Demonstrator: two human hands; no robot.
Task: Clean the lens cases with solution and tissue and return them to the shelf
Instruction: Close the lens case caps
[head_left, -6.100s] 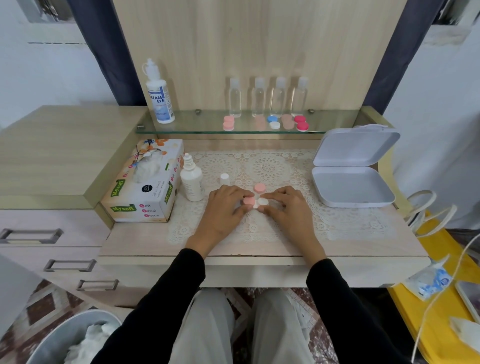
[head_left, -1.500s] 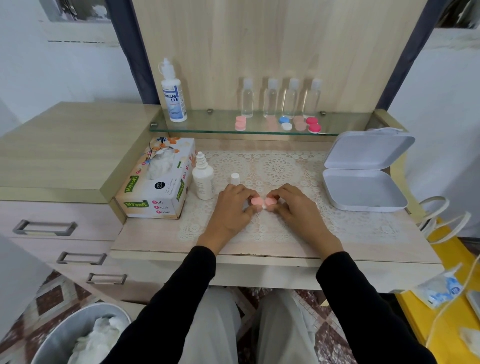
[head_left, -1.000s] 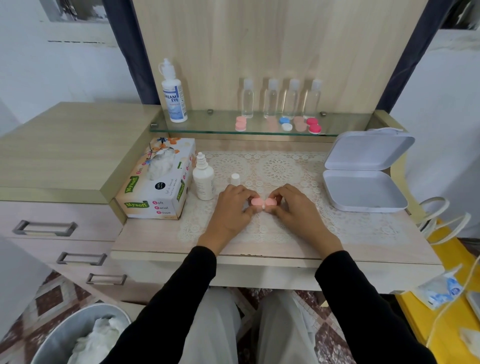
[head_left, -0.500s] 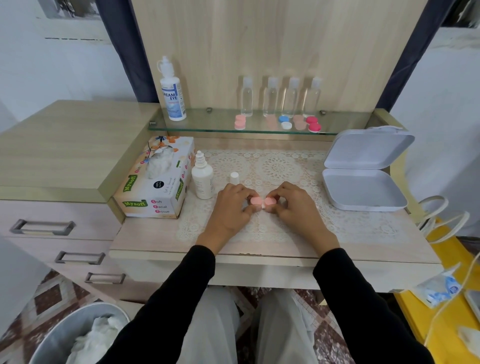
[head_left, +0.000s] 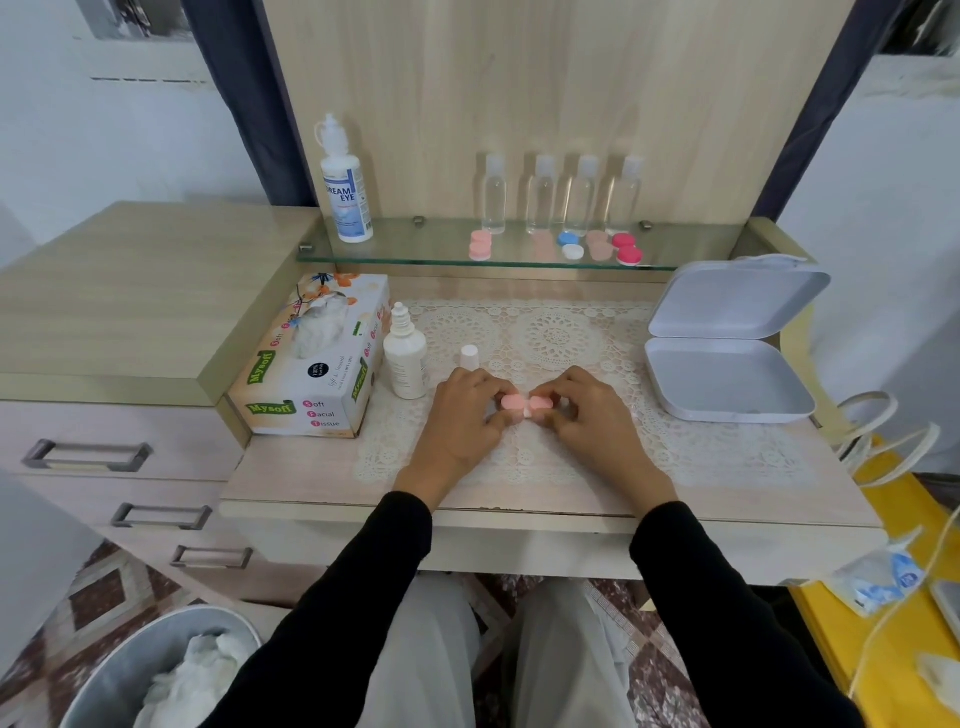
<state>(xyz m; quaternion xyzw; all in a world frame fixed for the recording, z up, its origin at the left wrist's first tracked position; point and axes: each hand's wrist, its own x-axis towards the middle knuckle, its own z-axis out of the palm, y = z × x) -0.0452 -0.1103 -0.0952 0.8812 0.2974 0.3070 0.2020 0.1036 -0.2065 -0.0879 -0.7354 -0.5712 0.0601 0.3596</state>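
Lens case (head_left: 525, 404) mid-mat (head_left: 571, 332), hands flanking

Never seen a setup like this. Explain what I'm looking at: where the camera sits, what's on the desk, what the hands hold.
No machine here: one camera on a person's head looks down at their two bare hands. The left hand and right hand together grip a pink lens case over a lace mat. Beside them stand a small white bottle, its cap, a tissue box and an open white box. More cases wait on the glass shelf.
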